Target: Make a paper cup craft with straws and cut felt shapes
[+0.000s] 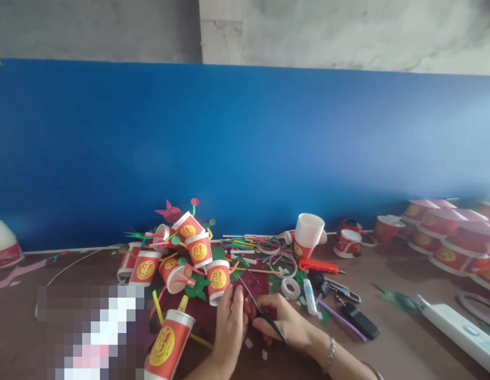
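My right hand [283,321] is closed around a pair of scissors [250,292] with a black handle, its blades pointing up and to the left. Beside it, my left hand [230,321] is upright with its fingers drawn together near the blades; whatever it pinches is hidden. A red and white paper cup [219,282] with a yellow emblem stands just behind my left hand. Dark red paper [256,281] lies beyond the blades. Small white scraps [249,343] are on the table below my hands.
Joined paper cups [198,249] with straws and green cutouts stand left of centre. Rightward are stacked cups [308,232], a roll of tape [290,288], a glue tube [309,297], an orange cutter [319,265], a black key fob [360,320] and a white glue gun [462,330].
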The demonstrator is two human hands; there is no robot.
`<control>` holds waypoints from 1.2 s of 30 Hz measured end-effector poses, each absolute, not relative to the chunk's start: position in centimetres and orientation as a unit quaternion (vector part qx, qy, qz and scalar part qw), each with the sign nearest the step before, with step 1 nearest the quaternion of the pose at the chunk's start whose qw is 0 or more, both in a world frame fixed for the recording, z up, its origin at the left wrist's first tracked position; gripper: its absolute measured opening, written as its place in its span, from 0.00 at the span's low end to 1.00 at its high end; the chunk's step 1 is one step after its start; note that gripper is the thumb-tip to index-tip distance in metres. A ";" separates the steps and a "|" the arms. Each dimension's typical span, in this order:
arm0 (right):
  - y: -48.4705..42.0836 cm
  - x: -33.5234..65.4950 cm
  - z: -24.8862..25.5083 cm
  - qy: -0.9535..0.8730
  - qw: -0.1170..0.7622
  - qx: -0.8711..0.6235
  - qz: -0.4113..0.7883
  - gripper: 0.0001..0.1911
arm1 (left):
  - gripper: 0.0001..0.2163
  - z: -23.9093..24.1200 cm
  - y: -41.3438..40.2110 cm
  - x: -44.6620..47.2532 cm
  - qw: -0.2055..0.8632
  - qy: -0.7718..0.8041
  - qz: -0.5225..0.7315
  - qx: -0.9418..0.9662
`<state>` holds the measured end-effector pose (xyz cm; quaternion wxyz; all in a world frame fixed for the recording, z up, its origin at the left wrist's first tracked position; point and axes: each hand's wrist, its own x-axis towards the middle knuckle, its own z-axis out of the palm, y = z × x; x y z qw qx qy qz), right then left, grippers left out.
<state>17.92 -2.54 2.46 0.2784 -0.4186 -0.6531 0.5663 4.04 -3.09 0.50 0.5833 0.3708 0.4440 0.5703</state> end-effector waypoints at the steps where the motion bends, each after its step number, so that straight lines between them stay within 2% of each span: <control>1: -2.5 17.9 2.4 -0.652 0.281 -0.418 0.566 0.17 | 0.20 0.4 -3.1 4.0 0.585 0.444 0.568 0.372; 7: -2.4 17.7 1.9 -0.657 0.285 -0.428 0.551 0.20 | 0.22 -0.4 -2.7 4.1 0.571 0.441 0.583 0.373; 22: -2.3 18.2 1.4 -0.674 0.257 -0.473 0.505 0.16 | 0.27 -0.5 -2.1 4.3 0.578 0.456 0.562 0.377; 30: -1.9 18.6 1.0 -0.661 0.258 -0.492 0.504 0.12 | 0.25 -0.7 -2.2 4.7 0.564 0.472 0.591 0.331; 36: -1.6 18.3 0.9 -0.602 0.341 -0.456 0.560 0.17 | 0.19 -1.7 -2.1 4.7 0.565 0.457 0.572 0.380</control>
